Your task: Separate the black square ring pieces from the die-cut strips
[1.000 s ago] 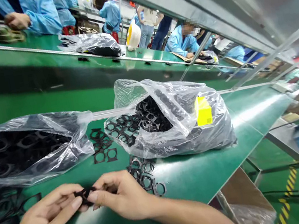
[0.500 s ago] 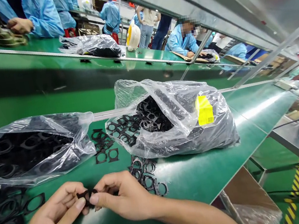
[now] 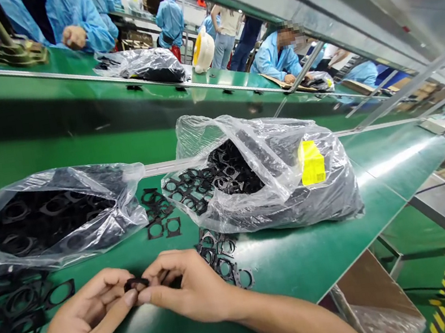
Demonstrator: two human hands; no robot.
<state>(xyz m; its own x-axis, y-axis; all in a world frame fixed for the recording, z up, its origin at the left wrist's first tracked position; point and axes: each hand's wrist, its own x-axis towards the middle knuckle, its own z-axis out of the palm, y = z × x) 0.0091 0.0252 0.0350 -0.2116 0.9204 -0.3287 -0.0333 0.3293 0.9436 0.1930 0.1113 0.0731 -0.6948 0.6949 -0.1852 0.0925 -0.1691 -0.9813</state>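
My left hand point(image 3: 88, 319) and my right hand point(image 3: 186, 288) meet low in the view, both pinching one small black ring-shaped part point(image 3: 135, 283) between thumbs and fingertips just above the green table point(image 3: 307, 255). Right of my right hand lies a small heap of black frame parts point(image 3: 223, 255). Further black ring frames point(image 3: 11, 313) are spread to the left of my left hand. Behind my hands sit two clear plastic bags of black parts: a flat left bag point(image 3: 50, 217) and an open, fuller right bag point(image 3: 258, 174) with a yellow label point(image 3: 311, 162).
Loose black parts point(image 3: 160, 217) lie between the two bags. A raised green conveyor point(image 3: 45, 114) runs behind, with another bag point(image 3: 144, 65) and people in blue coats beyond. The table edge drops at right to a cardboard box point(image 3: 366, 296).
My hands stay together on the small black part, turning it slightly. The view has shifted a little, so everything sits slightly further right.
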